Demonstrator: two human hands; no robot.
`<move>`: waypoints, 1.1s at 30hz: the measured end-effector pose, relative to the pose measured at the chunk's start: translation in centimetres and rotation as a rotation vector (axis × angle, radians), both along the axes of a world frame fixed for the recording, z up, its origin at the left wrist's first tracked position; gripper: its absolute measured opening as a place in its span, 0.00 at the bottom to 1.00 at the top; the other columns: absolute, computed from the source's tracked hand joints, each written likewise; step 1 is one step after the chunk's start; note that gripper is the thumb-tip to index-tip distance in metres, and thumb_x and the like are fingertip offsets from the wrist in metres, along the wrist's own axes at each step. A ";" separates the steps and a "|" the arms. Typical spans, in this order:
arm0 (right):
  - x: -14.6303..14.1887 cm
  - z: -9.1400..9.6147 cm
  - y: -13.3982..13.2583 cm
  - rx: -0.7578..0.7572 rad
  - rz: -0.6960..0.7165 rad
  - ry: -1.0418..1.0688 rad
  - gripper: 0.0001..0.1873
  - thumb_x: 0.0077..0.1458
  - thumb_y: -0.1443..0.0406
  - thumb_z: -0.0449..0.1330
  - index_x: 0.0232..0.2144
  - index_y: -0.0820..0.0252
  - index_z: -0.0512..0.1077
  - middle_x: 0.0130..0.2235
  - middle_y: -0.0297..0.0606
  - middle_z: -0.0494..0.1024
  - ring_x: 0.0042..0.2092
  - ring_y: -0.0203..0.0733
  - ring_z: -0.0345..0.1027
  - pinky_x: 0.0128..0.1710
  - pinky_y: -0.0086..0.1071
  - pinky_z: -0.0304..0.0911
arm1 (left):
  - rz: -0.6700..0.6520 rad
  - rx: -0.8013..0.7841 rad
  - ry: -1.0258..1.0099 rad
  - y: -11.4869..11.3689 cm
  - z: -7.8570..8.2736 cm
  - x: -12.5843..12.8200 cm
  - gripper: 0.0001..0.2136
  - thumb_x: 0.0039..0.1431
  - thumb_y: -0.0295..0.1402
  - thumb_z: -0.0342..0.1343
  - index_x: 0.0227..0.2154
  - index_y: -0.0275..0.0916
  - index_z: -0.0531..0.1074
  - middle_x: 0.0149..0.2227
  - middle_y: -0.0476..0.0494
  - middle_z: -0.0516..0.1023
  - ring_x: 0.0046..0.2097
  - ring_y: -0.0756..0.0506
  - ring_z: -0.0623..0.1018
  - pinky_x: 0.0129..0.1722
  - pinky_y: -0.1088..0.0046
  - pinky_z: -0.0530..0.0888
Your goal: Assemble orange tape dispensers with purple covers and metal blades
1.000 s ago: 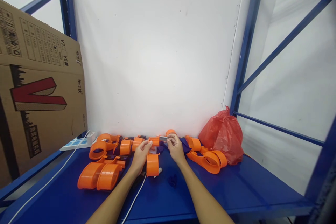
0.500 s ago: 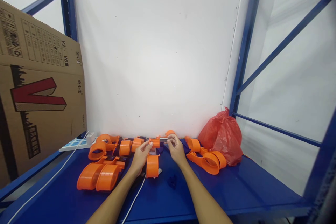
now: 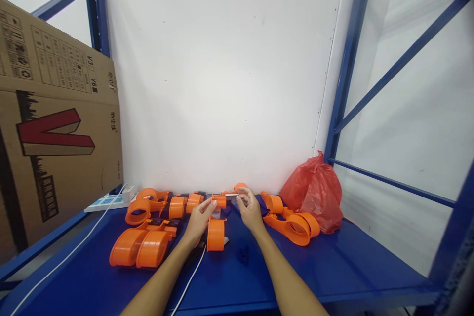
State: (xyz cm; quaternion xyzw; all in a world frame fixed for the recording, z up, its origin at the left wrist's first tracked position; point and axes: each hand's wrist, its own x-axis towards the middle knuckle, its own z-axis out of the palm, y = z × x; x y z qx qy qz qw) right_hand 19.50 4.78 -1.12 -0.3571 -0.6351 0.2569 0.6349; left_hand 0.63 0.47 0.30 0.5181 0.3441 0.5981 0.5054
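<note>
Just above the blue shelf (image 3: 333,266), the left hand (image 3: 200,219) pinches a small orange part (image 3: 219,201). The right hand (image 3: 250,210) grips what looks like a thin grey strip (image 3: 231,197) that meets the part's right end. An orange dispenser (image 3: 215,234) stands just below them, other orange pieces (image 3: 140,249) lie to the left, and a red bag (image 3: 314,192) sits to the right.

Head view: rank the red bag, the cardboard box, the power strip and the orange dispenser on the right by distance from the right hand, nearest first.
1. Orange dispenser, just right of the right hand.
2. Red bag, farther right, by the wall.
3. Power strip, far left.
4. Cardboard box, leftmost.
</note>
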 end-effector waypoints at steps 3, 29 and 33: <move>-0.1 -0.1 -0.1 -0.014 0.032 -0.006 0.17 0.61 0.53 0.59 0.46 0.56 0.67 0.32 0.38 0.80 0.33 0.44 0.75 0.34 0.34 0.67 | -0.022 -0.014 -0.014 0.1 -0.1 0.0 0.28 0.51 0.52 0.66 0.49 0.36 0.80 0.46 0.36 0.84 0.48 0.36 0.81 0.48 0.62 0.75; -0.5 1.4 -1.1 -0.074 0.077 0.062 0.20 0.55 0.49 0.64 0.36 0.59 0.82 0.24 0.34 0.75 0.21 0.34 0.58 0.19 0.28 0.55 | 0.001 0.008 -0.036 -0.1 0.2 -0.1 0.28 0.52 0.52 0.65 0.49 0.36 0.80 0.48 0.36 0.84 0.48 0.35 0.81 0.50 0.60 0.74; -0.6 1.3 -1.0 -0.059 0.094 0.062 0.21 0.54 0.47 0.65 0.35 0.59 0.82 0.36 0.38 0.78 0.22 0.31 0.58 0.19 0.27 0.55 | -0.014 0.033 -0.006 -0.1 0.1 -0.2 0.28 0.53 0.52 0.65 0.50 0.37 0.80 0.48 0.36 0.84 0.47 0.35 0.81 0.50 0.61 0.75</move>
